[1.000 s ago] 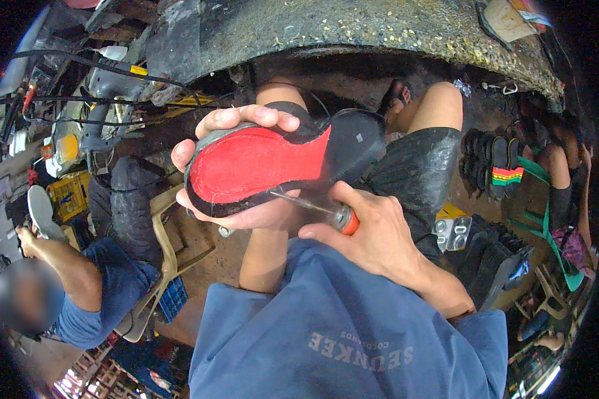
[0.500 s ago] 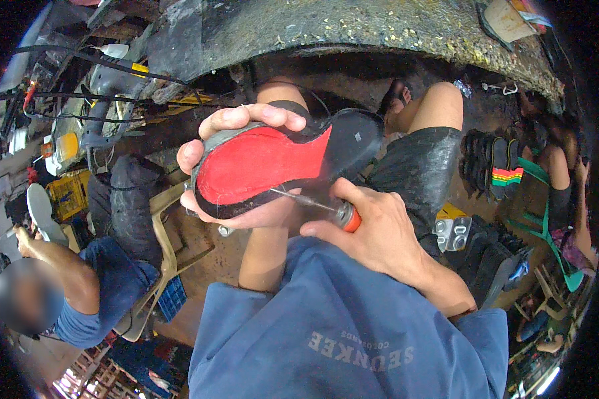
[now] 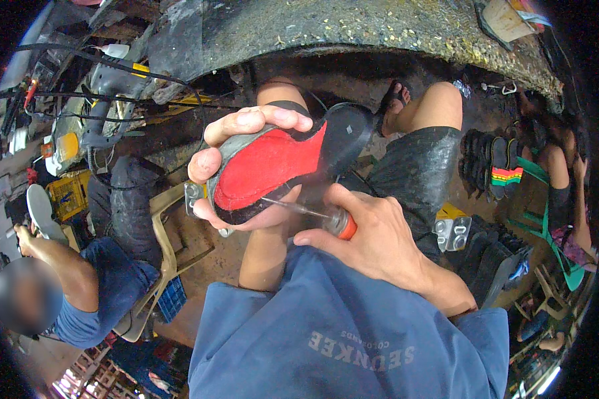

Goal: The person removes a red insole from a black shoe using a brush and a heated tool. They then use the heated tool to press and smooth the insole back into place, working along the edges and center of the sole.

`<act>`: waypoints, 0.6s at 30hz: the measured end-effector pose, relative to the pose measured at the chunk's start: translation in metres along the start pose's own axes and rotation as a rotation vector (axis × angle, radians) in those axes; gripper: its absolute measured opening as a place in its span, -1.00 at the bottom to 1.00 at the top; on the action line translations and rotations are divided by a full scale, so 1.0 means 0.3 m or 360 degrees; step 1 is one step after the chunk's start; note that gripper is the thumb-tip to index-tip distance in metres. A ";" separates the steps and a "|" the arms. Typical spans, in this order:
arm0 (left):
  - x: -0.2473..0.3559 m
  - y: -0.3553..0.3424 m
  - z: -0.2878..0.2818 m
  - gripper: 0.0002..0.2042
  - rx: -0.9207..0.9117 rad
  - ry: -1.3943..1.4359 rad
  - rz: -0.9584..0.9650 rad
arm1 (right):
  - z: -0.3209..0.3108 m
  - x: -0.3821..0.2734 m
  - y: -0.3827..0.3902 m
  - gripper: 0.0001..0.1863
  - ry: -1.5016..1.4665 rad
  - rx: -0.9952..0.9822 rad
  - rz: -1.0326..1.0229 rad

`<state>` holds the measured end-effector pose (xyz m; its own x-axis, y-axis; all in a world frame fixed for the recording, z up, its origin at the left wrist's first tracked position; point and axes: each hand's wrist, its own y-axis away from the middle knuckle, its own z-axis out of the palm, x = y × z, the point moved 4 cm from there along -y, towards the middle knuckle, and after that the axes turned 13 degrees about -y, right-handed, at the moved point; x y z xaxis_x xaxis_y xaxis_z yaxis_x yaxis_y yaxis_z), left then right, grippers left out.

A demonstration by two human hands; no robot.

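A black sandal sole (image 3: 346, 136) with a red inner panel (image 3: 259, 163) is tilted in front of me. My left hand (image 3: 221, 156) grips it, fingers curled over the far edge and the end nearest the left, thumb side underneath. My right hand (image 3: 369, 239) is closed on a thin metal tool (image 3: 339, 225), like an awl, with an orange handle. Its slim shaft reaches left to the red panel's lower edge; whether the tip is in or only touching it, I cannot tell.
A dark, worn workbench (image 3: 353, 30) spans the top. At left are a grey power tool (image 3: 106, 90), cables and a seated co-worker (image 3: 86, 286) holding a light sole. Stacked striped soles (image 3: 502, 166), a green chair (image 3: 542, 233) and another person's legs (image 3: 552, 166) are at right.
My left hand and the sole have shifted right and tilted, their right end a little higher and further left. My right hand, still on the tool, has moved slightly.
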<state>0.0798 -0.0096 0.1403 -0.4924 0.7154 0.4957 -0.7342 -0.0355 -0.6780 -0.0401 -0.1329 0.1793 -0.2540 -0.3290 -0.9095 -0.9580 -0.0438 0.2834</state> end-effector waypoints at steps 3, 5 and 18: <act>0.005 -0.007 -0.007 -0.31 -0.0086 -0.0079 -0.0003 | 0.003 0.005 0.001 -0.35 -0.0015 -0.0061 0.0095; 0.003 -0.006 -0.008 -0.31 -0.0108 -0.0105 0.0002 | 0.001 0.005 0.004 -0.35 -0.0008 -0.0057 0.0093; -0.007 0.002 -0.018 -0.30 -0.0107 -0.0086 -0.0002 | 0.013 0.009 0.004 -0.32 -0.0021 -0.0058 0.0085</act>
<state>0.0829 -0.0073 0.1361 -0.5173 0.6765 0.5241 -0.7029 0.0135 -0.7112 -0.0425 -0.1302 0.1759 -0.3067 -0.3194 -0.8966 -0.9375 -0.0611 0.3425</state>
